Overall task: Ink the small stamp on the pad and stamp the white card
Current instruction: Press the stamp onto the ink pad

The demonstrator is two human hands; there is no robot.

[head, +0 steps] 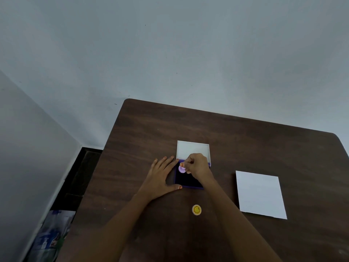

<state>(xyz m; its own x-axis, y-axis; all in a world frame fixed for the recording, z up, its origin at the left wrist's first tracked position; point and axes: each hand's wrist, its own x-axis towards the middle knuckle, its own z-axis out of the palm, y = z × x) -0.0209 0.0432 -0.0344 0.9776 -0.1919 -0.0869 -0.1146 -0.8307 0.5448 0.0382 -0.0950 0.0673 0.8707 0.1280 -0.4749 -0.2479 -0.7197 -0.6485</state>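
Observation:
An open purple ink pad with a dark inking surface lies mid-table, its white lid raised behind it. My right hand pinches a small lilac round stamp and holds it on the pad's far left corner. Flat on the table lies my left hand, fingers along the pad's left edge and thumb at its front corner. The white card rests to the right, apart from both hands.
A small yellow round cap with a smiling sun sits on the dark wooden table in front of the pad. Walls stand behind and to the left. A plastic bag lies on the floor at lower left.

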